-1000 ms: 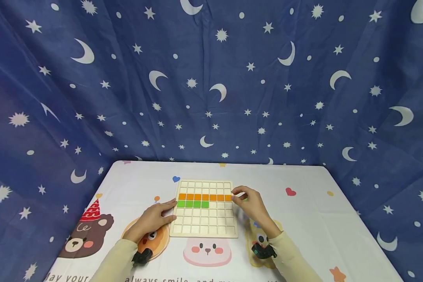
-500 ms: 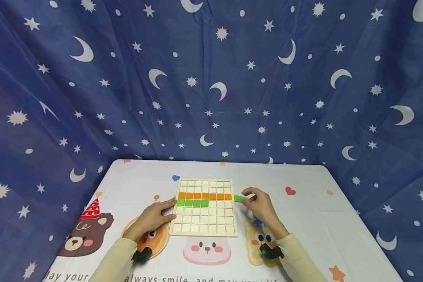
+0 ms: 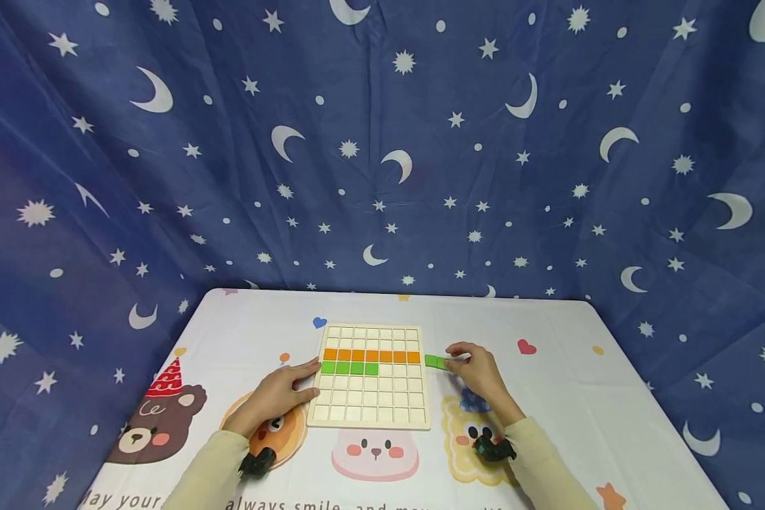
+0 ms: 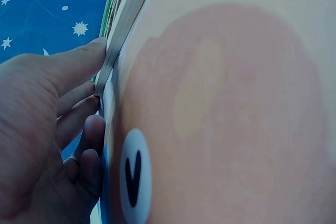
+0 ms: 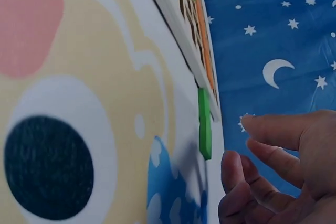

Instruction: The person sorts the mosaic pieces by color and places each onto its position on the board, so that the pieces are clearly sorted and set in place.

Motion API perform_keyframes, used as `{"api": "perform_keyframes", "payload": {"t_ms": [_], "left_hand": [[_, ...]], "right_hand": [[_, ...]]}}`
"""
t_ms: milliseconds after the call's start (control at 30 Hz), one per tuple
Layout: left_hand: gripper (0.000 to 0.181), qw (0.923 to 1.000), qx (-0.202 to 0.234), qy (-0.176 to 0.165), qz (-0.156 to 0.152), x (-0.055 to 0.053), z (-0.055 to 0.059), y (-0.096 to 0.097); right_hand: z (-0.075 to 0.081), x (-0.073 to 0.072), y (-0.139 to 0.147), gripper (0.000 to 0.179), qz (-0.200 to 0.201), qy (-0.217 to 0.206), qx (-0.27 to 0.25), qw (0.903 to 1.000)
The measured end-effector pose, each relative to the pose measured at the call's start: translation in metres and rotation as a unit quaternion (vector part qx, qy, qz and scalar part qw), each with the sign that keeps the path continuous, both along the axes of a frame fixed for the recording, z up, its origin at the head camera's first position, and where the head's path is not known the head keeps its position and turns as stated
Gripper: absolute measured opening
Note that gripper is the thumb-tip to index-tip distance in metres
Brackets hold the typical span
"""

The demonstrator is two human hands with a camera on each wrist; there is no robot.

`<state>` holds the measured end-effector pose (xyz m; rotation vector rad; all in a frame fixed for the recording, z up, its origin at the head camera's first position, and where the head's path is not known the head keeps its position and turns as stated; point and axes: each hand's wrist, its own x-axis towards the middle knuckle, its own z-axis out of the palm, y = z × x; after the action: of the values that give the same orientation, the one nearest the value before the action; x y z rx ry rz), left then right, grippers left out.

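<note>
A pale, square grid board lies on the table in the head view. One row of it holds orange tiles; in the row below, green tiles fill the left part. My left hand rests against the board's left edge, its fingertips touching the rim. Just beyond the right edge lie two loose green tiles, end to end. My right hand is beside them, fingers loosely bent. In the right wrist view a gap shows between these fingers and the green tiles.
A white cloth with printed animals, hearts and lettering covers the table. Behind and beside it hangs a dark blue curtain with moons and stars. Each wrist wears a small black camera.
My right hand has drawn away to the right from the board's edge, and the two loose green tiles have come into view. My left hand has stayed at the board.
</note>
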<state>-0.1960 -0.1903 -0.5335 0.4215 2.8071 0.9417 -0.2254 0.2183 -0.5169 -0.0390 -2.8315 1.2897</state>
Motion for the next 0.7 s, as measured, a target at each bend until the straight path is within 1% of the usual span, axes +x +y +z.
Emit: {"api": "perform_keyframes", "payload": {"t_ms": [267,533,700], "left_hand": [[0.061,1.0000,0.000,0.000,-0.003,0.001,0.000,0.000],[0.060,1.0000,0.000,0.002,-0.004,0.000,0.000,0.000],[0.060,1.0000,-0.002,0.004,-0.007,0.000,0.000,0.000]], "right_hand": [[-0.009,-0.007,0.002,0.030,0.001,-0.023,0.041,0.9989],[-0.013,-0.011,0.002,0.029,0.007,-0.012,0.057,0.9983],[-0.015,-0.011,0.001,0.027,0.005,-0.006,0.072,0.9974]]}}
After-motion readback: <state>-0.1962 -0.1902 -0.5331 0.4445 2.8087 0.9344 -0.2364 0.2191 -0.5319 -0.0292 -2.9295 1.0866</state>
